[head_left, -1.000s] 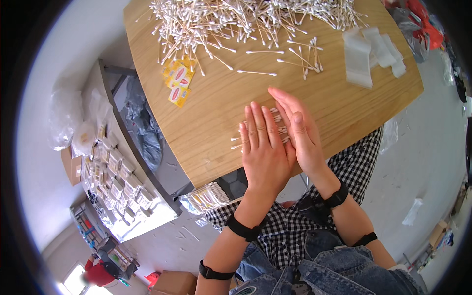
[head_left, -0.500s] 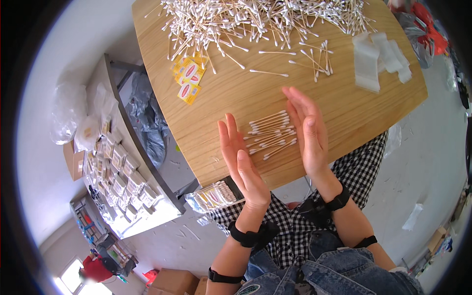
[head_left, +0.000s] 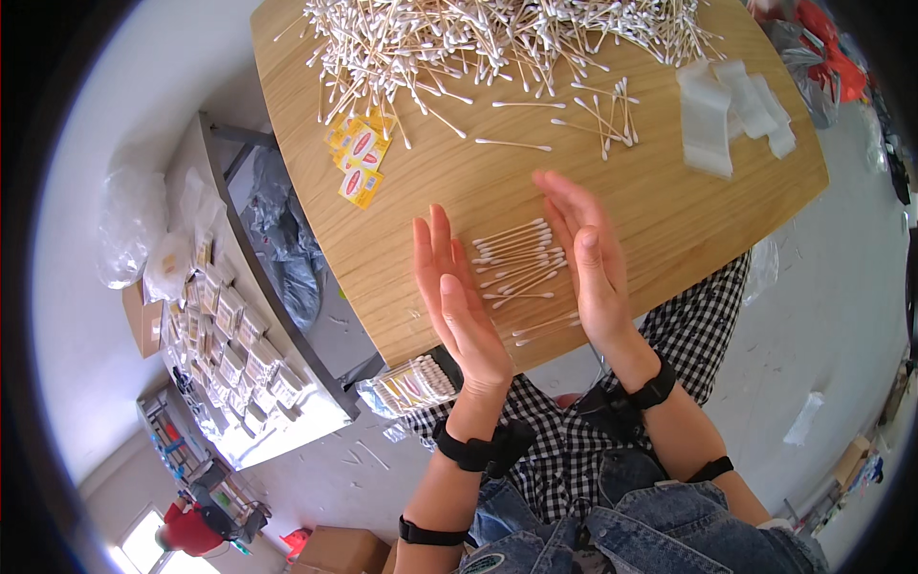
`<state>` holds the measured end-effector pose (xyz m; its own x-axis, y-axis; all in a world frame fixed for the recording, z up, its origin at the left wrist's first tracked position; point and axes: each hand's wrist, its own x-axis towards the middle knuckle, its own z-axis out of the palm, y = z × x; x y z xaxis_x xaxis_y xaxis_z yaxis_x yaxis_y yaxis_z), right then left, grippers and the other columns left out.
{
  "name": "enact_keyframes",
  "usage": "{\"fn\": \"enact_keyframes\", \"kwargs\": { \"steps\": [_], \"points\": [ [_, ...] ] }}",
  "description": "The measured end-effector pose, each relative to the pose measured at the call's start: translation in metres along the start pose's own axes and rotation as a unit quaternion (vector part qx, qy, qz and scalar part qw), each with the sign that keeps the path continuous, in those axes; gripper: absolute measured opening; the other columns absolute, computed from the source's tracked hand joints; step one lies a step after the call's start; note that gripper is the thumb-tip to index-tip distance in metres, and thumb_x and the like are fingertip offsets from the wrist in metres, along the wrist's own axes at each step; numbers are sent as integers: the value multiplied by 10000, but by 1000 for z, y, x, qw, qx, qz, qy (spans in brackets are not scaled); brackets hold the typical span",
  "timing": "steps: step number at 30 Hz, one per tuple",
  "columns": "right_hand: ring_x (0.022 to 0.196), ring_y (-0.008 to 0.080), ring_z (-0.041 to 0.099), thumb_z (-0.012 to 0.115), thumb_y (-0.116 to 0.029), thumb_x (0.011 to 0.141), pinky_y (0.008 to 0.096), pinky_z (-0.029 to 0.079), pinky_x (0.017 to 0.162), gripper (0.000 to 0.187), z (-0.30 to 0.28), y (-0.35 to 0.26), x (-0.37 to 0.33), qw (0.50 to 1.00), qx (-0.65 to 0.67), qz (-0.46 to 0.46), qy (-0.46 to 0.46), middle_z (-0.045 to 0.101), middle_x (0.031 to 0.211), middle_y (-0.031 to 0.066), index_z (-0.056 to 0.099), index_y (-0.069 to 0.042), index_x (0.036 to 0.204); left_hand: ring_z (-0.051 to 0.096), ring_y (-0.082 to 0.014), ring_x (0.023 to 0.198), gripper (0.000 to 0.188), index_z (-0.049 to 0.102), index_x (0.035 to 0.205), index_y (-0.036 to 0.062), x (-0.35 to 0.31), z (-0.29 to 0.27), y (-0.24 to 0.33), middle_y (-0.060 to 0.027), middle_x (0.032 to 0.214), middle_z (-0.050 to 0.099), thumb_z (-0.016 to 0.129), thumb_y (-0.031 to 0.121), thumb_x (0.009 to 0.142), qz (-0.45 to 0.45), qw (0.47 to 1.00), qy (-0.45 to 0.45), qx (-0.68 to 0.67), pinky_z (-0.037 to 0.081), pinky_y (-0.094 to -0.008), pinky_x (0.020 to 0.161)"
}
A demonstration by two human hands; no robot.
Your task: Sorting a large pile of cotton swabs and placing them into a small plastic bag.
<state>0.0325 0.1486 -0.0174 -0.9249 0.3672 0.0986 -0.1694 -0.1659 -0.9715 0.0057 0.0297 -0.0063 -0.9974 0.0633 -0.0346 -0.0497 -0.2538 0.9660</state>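
Both hands are held open, left hand (head_left: 457, 297) and right hand (head_left: 585, 256) flanking a small batch of cotton swabs (head_left: 516, 260) at frame centre on the counter (head_left: 660, 206). Gathering seems underway; an even inward squeeze is called for next.

A wooden table (head_left: 660, 206) carries a cotton swab heap (head_left: 478, 33), yellow labels (head_left: 360, 158) and clear bags (head_left: 732, 110).

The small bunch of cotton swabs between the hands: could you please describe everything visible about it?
The small bunch of cotton swabs lies flat on the wooden table, roughly parallel: thin pale sticks with white tips. A few strays lie nearer the edge. The left hand and right hand flank it, palms inward, open, apparently not touching it.
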Motion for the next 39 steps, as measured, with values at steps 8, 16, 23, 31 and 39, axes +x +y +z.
{"fn": "enact_keyframes", "kwargs": {
  "steps": [8,16,23,31,39],
  "points": [
    [1438,356,265,854,-277,646,488,230,1178,964,-31,-37,-26,874,-403,-90,-256,354,1517,135,367,-46,1446,228,-271,1463,578,221,1512,9,-9,-22,10,-198,1561,261,335,295,1022,30,987,-52,149,158,-421,1195],
    [1425,358,273,833,-238,649,517,248,1165,922,-35,-20,-14,883,-432,-68,-170,378,1491,118,385,-105,1443,256,-300,1447,575,235,1513,15,-5,-13,9,-170,1563,274,370,315,1042,14,988,-91,127,228,-469,1158],
    [1409,344,313,748,-353,767,533,268,1147,471,-28,-15,-4,858,-449,-150,-200,438,1450,106,651,-172,1191,316,-297,1417,564,251,1511,26,-12,-16,14,-155,1558,291,392,300,1038,-9,988,-66,142,301,-460,1126],
    [1410,351,311,739,-353,775,531,259,1153,428,-22,-15,-3,855,-463,-129,-194,445,1445,114,654,-123,1126,339,-290,1400,580,253,1506,10,-13,-17,13,-167,1547,307,405,308,1032,-15,990,-62,128,324,-452,1111],
    [1406,367,302,720,-353,807,532,267,1148,398,-15,-14,-1,861,-458,-126,-183,445,1424,141,617,-82,1080,368,-287,1384,539,294,1492,16,-11,-14,9,-179,1527,339,368,284,1030,15,989,-50,137,357,-434,1097]
  ]
}}
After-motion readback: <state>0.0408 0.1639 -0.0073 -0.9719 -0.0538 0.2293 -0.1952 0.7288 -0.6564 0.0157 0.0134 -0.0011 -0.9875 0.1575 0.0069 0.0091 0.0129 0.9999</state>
